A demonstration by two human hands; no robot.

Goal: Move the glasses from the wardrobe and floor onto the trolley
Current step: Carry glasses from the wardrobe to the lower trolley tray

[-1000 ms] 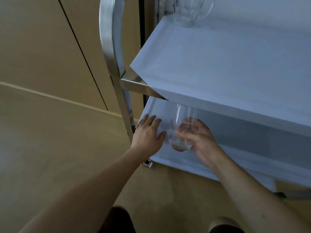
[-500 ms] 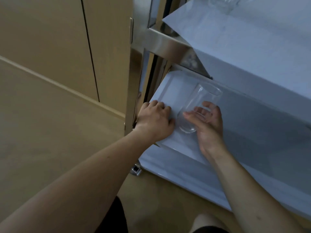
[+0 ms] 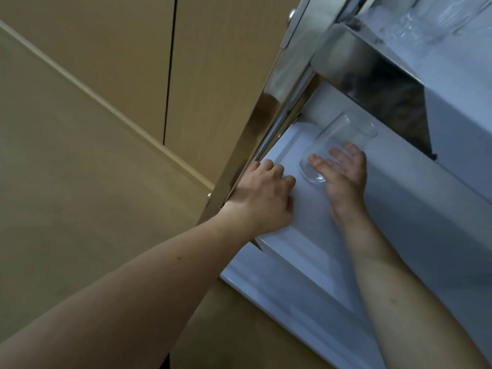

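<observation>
The clear glass [image 3: 338, 145] stands on the white middle shelf [image 3: 399, 209] of the trolley, near the shelf's left end, just beside the steel upright [image 3: 269, 107] and below the steel rail of the upper tray [image 3: 452, 65]. The room above it is tight: the rail and the underside of the upper tray hang close over its rim. To the right the shelf lies bare and open. A lower shelf [image 3: 292, 296] juts out beneath, over the tan floor [image 3: 66, 182]. More glassware [image 3: 436, 17] shows blurred on the upper tray.

Against the frame half a second ago, the glass sits deeper in and nearer upright, and the right hand's fingers have spread away from it; the view has also tilted and closed in.

The right hand [image 3: 343, 174] reaches in from below, palm toward the glass, fingers loose and apart; its grip is undone, the fingertips touching or just beside the base, which of the two I cannot tell. The left hand [image 3: 263, 198] lies knuckles up with fingers curled together over the shelf's front left corner, pressing on the edge, holding no glass. Both forearms stretch up from the bottom of the view.
</observation>
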